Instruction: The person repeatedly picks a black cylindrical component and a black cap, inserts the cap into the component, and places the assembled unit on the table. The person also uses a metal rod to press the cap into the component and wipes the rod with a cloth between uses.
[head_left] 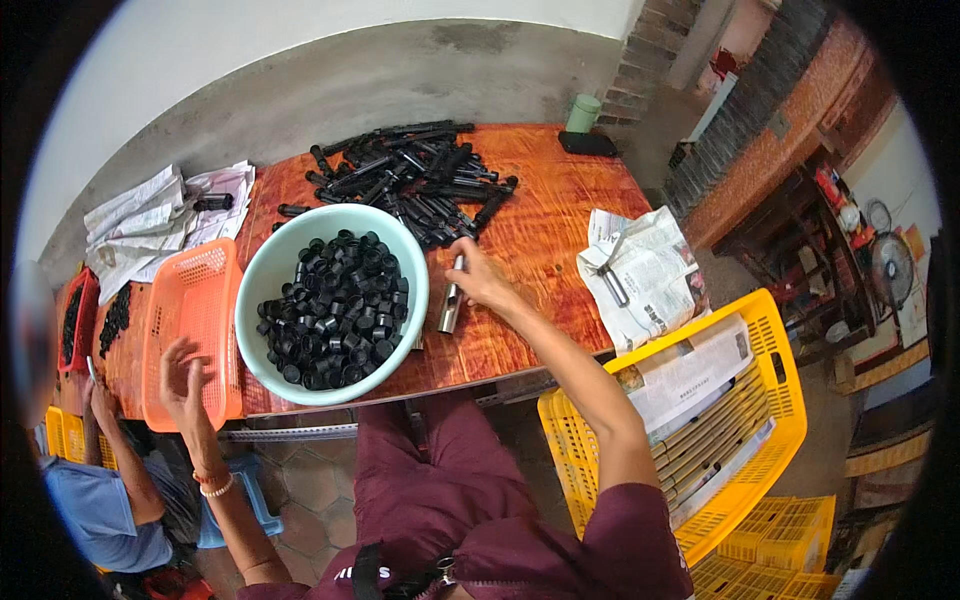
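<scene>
The right hand point(480, 276) is clamped on a silver cylindrical metal tube point(449, 314) over a glossy red-brown wooden table point(545, 285); the left hand point(186, 388), fingers apart, overlaps a perforated orange plastic basket point(192, 290). Beyond both hands stands a grey-and-white wall point(480, 70).

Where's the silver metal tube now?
In the head view, the silver metal tube is at the right hand, right of the pale-green round plastic basin.

Bare right forearm point(565, 355) reaches forward and inward, elbow bent; bare right hand point(474, 276) has its fingers closed in a grip. Bare left forearm point(237, 520) angles forward and outward; bare left hand point(184, 388) is raised, fingers loosely curled and parted.
</scene>
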